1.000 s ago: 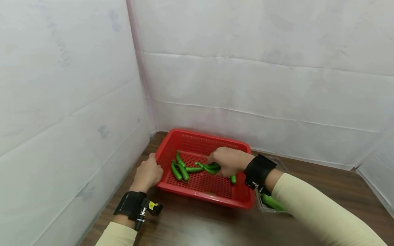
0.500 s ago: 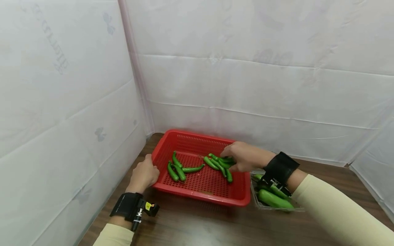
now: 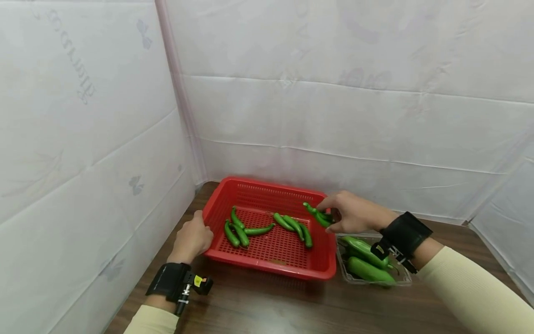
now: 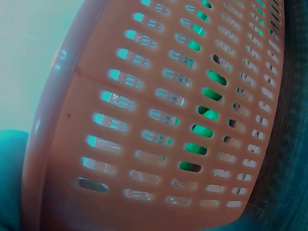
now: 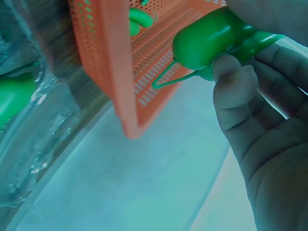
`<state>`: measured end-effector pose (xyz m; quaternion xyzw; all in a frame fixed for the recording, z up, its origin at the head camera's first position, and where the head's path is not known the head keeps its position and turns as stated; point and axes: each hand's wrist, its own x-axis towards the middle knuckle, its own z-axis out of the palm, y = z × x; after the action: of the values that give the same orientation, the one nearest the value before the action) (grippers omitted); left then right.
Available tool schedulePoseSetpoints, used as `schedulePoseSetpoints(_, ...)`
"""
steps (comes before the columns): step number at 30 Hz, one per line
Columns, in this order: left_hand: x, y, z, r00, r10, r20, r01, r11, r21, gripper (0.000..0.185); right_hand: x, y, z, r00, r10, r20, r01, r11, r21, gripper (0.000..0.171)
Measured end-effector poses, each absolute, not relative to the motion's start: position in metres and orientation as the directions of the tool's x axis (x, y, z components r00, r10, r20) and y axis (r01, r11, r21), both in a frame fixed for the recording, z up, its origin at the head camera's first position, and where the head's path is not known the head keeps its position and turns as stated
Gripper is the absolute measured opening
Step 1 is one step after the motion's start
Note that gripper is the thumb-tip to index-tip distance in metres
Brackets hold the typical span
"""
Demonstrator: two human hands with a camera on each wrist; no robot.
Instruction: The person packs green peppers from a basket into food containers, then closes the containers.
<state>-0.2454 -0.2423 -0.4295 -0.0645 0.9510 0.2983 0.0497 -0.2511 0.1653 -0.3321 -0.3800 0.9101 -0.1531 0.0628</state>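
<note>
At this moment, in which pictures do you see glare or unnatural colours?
Head: natural-looking colours, with pale glare on the table; left wrist: blue-green cast around the basket, which looks brownish; right wrist: similar cast, with small bright highlights on the held peppers.

Your red rectangular plastic basket [image 3: 267,266] looks smooth and glossy; toward its 4 o'clock, the clear rectangular plastic box [image 3: 403,277] glints. Your slender green peppers [image 5: 207,41] shine; your pale-yellow cloth sleeves [image 3: 471,287] look matt.
</note>
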Motion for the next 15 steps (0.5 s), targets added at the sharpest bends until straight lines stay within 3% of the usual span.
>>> schedulePoseSetpoints(15,-0.245,-0.243,-0.429,-0.987,-0.092,-0.128,-0.149,0.814,0.562,0.050,-0.236,0.210,-0.364,-0.758,-0.650,0.053,-0.605,0.671,-0.428,0.045)
